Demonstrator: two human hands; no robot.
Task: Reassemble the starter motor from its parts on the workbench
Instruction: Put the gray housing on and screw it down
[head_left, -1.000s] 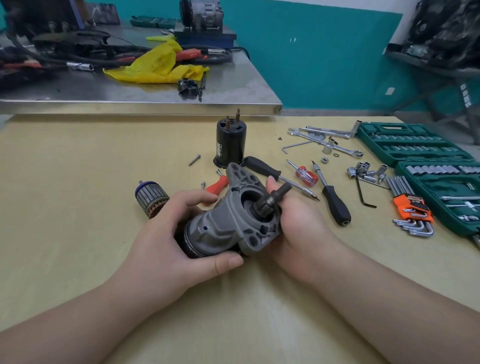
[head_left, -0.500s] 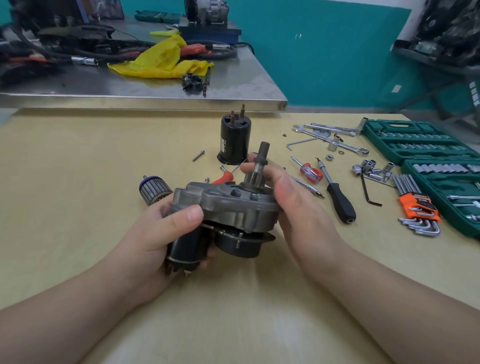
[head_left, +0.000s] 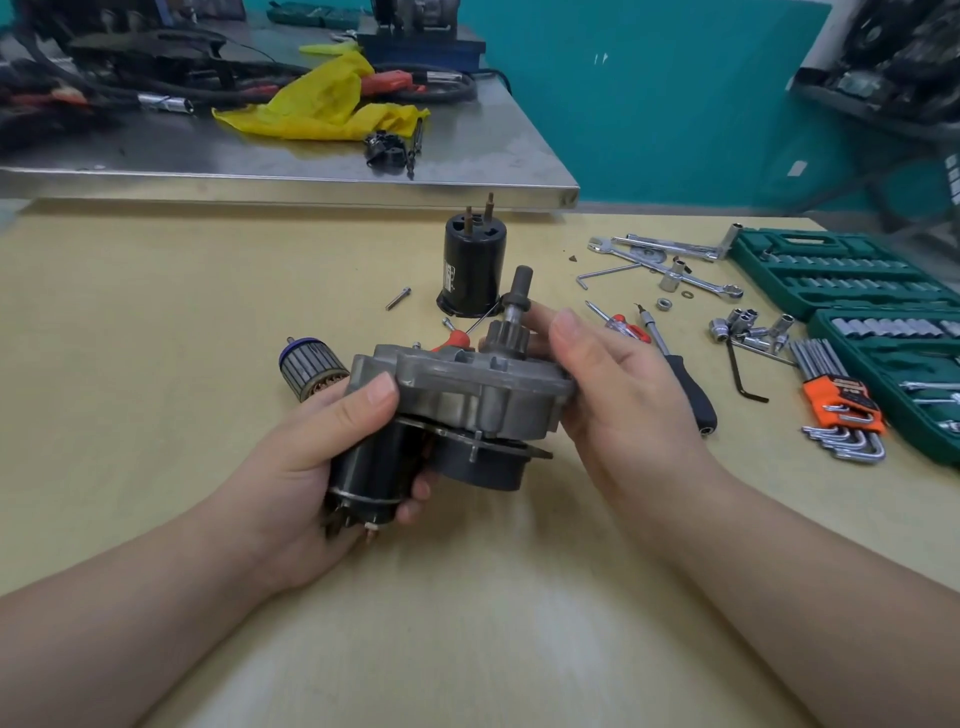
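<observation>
Partly assembled starter motor (head_left: 467, 400) held above the worktop (head_left: 156, 322) at frame centre, pinion shaft (head_left: 517, 306) pointing up toward 12 o'clock.

Left hand (head_left: 332, 457): grip wrapped round the dark cylindrical body under the grey housing, thumb pressed on the housing's upper face at its 9 o'clock end. Right hand (head_left: 613, 384): fingers curled against the housing's 3 o'clock end, fingertips by the pinion gear.

Progress, judged from what lies about: housing, shaft with pinion, and lower dark sections are joined. Not yet fitted:
- armature (head_left: 311, 366), lying on the worktop at 9 o'clock of the assembly, just beyond the left hand
- black cylindrical casing (head_left: 472, 270) with two studs, standing upright at 12 o'clock
- loose bolt (head_left: 399, 298) at 11 o'clock

A gap shows between housing and the lower plate, so fasteners are probably outstanding. Roughly mid-task.

Tools at 2 to 3 o'clock: screwdrivers (head_left: 675, 358), wrenches (head_left: 670, 265), loose sockets (head_left: 748, 327), hex keys (head_left: 841, 410), green socket set case (head_left: 852, 280).

Change against one second ago: the assembly then lay with the shaft facing the camera and to the right; it has been turned so the shaft is upright. Half a second ago it was already upright; the right fingers have moved from the shaft to the housing edge. Loose parts unmoved.
</observation>
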